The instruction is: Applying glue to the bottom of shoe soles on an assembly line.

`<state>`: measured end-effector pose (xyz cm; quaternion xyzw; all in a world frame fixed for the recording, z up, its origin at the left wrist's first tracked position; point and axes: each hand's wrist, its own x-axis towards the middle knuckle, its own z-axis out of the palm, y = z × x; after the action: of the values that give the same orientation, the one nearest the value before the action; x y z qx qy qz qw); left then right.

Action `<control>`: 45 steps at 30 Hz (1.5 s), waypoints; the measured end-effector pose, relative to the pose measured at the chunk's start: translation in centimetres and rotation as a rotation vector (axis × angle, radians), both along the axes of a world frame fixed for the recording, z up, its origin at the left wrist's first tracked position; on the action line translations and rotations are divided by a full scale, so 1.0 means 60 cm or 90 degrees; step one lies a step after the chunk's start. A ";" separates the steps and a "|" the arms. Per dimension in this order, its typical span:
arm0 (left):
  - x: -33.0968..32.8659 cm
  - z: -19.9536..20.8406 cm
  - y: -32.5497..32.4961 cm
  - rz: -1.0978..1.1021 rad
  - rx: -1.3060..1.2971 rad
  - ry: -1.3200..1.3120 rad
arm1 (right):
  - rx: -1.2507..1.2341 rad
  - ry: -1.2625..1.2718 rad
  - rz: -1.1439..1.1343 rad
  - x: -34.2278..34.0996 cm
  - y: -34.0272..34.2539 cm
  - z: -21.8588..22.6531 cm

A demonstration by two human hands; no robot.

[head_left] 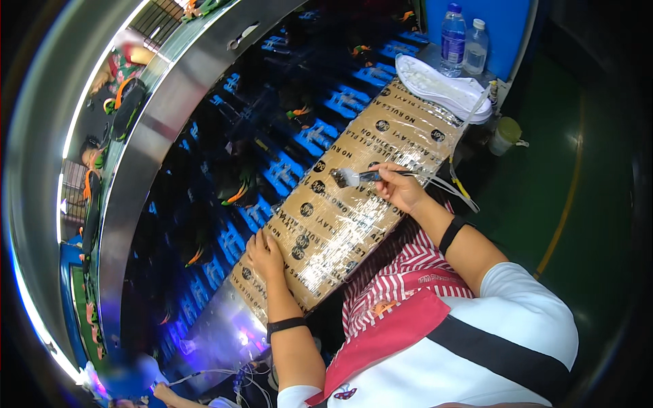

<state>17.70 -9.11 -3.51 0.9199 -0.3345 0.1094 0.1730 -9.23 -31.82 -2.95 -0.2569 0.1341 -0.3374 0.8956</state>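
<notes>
Nearest the camera in the head view are the person's white shirt (503, 326), a black strap (500, 357) crossing it, and a red-and-white striped apron (408, 265). Beyond them runs a long, narrow counter (326, 234) under brown printed covering with a glossy clear layer over it. The right hand (398, 189) comes in over the counter's near edge, its fingers closed around the black handle of a brush (352, 178). That brush lies across the middle of the counter's width, its dark bristles pointing left; whether they touch the covering cannot be told. Palm down, the left hand (264, 258) rests on the counter nearer its lower-left end, fingers extended and slightly parted, with nothing visible in them. Each forearm wears a black band.

Along the counter's far side stand rows of blue racks (282, 173) among dark items. At the upper-right end sit stacked white sole-shaped pieces (442, 88), with two clear plastic bottles (454, 44) just behind. Near that end is a lidded cup (505, 136). To the right, a yellow line (568, 183) curves over the green floor (602, 204).
</notes>
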 end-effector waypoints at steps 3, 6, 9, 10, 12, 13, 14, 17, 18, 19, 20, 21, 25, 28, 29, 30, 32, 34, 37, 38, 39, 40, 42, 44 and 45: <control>-0.006 0.007 -0.005 -0.006 -0.017 0.007 | -0.023 0.003 0.004 -0.009 0.002 0.007; -0.012 0.010 -0.008 0.004 -0.012 0.024 | -0.022 0.003 -0.002 -0.011 0.003 0.000; -0.001 0.000 0.003 -0.015 -0.022 0.007 | -0.015 0.013 -0.005 -0.010 0.008 0.003; 0.001 -0.004 0.003 -0.014 -0.022 -0.010 | -0.009 0.022 -0.013 -0.009 0.007 0.003; 0.006 -0.010 0.006 -0.002 -0.022 -0.007 | -0.005 0.013 -0.004 -0.006 0.009 0.005; 0.005 -0.007 0.005 0.001 -0.025 -0.004 | -0.012 0.012 -0.004 -0.005 0.009 0.005; 0.001 -0.003 0.001 0.004 -0.028 0.000 | -0.017 0.012 -0.004 -0.006 0.007 0.002; -0.005 0.006 -0.006 0.046 -0.024 0.006 | -0.034 0.020 -0.015 -0.008 0.008 0.008; 0.002 -0.004 -0.002 0.029 -0.038 0.004 | -0.039 0.008 -0.014 -0.007 0.008 0.003; 0.002 -0.003 -0.003 0.032 -0.023 0.010 | -0.042 0.011 -0.017 -0.008 0.007 0.000; 0.001 -0.004 -0.006 0.030 -0.009 0.017 | -0.045 0.015 -0.024 -0.008 0.005 -0.001; -0.001 -0.004 -0.005 0.045 -0.010 0.012 | -0.047 0.016 -0.026 -0.007 0.007 0.000; -0.004 -0.006 -0.002 0.055 -0.020 -0.023 | -0.052 0.030 -0.026 -0.006 0.011 0.002; -0.002 -0.007 0.000 0.054 -0.022 -0.017 | -0.057 0.037 -0.031 -0.005 0.012 -0.001; -0.002 -0.006 0.000 0.049 -0.023 -0.016 | -0.061 0.038 -0.030 -0.006 0.012 -0.001; -0.001 -0.006 0.000 0.044 -0.023 -0.015 | -0.065 0.039 -0.030 -0.005 0.012 0.000; 0.001 -0.009 0.000 0.040 -0.035 -0.016 | -0.069 0.036 -0.030 -0.005 0.011 0.000; 0.002 -0.010 -0.001 0.035 -0.047 -0.015 | -0.073 0.033 -0.030 -0.004 0.011 0.001; 0.003 -0.007 -0.005 0.043 -0.034 -0.016 | -0.063 0.033 -0.034 -0.003 0.012 0.002; 0.003 -0.007 -0.006 0.046 -0.032 -0.012 | -0.067 0.032 -0.033 -0.004 0.012 0.003; 0.003 -0.005 -0.007 0.049 -0.031 -0.008 | -0.071 0.031 -0.031 -0.004 0.011 0.004; 0.002 -0.004 -0.008 0.047 -0.030 -0.009 | -0.070 0.030 -0.033 -0.005 0.011 0.005; 0.001 0.001 -0.008 0.045 0.004 0.026 | -0.073 0.037 -0.035 -0.007 0.011 0.008; 0.018 0.020 0.005 0.018 0.005 0.150 | -0.070 0.034 -0.029 -0.008 0.012 0.009; 0.032 0.035 0.016 -0.005 0.006 0.274 | -0.066 0.031 -0.020 -0.006 0.012 0.010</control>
<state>19.64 -8.13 -1.38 0.9214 -0.2943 -0.0919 0.2364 -9.57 -31.08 -2.34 -0.3092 0.1420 -0.3513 0.8722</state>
